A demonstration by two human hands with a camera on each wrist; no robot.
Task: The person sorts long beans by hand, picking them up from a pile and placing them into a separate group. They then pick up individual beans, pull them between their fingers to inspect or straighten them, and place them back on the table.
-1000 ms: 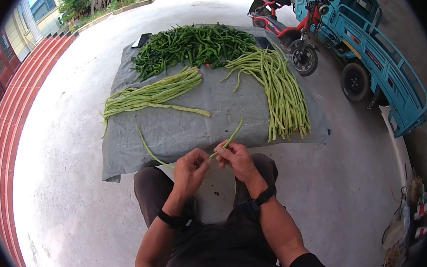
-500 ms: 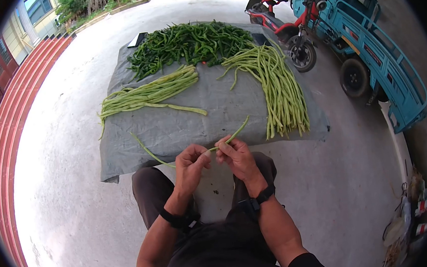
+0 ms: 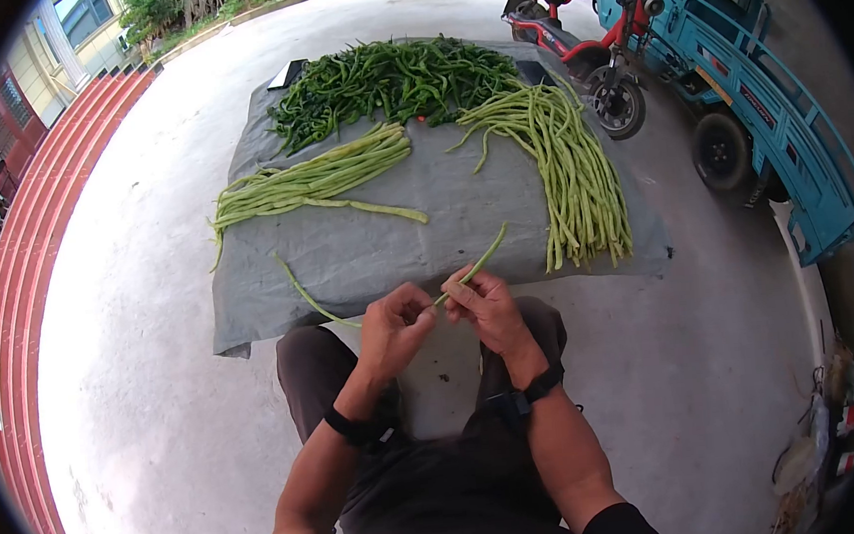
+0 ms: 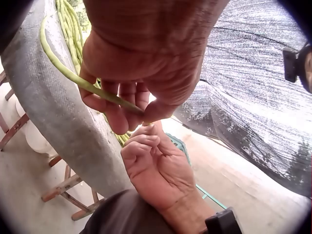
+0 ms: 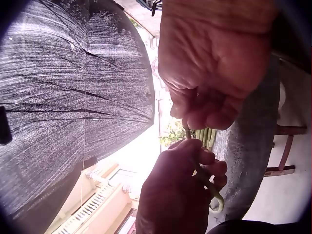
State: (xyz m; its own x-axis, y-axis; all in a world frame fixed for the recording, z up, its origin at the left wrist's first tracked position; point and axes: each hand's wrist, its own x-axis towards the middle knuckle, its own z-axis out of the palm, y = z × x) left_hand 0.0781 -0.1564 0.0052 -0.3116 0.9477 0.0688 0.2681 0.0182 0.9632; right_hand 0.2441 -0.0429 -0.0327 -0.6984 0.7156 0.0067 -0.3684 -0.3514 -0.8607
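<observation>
A single long green bean (image 3: 311, 301) runs through both hands above the near edge of the grey cloth (image 3: 346, 263). My left hand (image 3: 392, 332) pinches it, and one length curves out to the left, plain in the left wrist view as a bent bean (image 4: 63, 69). Close beside it, my right hand (image 3: 488, 314) grips the other part between thumb and fingers, its end pointing up and right. In the right wrist view the right hand (image 5: 209, 73) and left hand (image 5: 175, 190) nearly meet, fingertips facing, a short piece of bean between them.
On the cloth lie a bean bundle (image 3: 315, 178) at left, a larger one (image 3: 580, 175) at right, and a heap of green peppers (image 3: 397, 81) at the back. Beyond stand a red scooter (image 3: 591, 53) and a blue three-wheeler (image 3: 766, 110); red steps (image 3: 21, 269) are at left.
Both hands still hold the bean near each other. The head view has shifted slightly, so the cloth and the things on it appear a little farther right and higher than half a second ago.
</observation>
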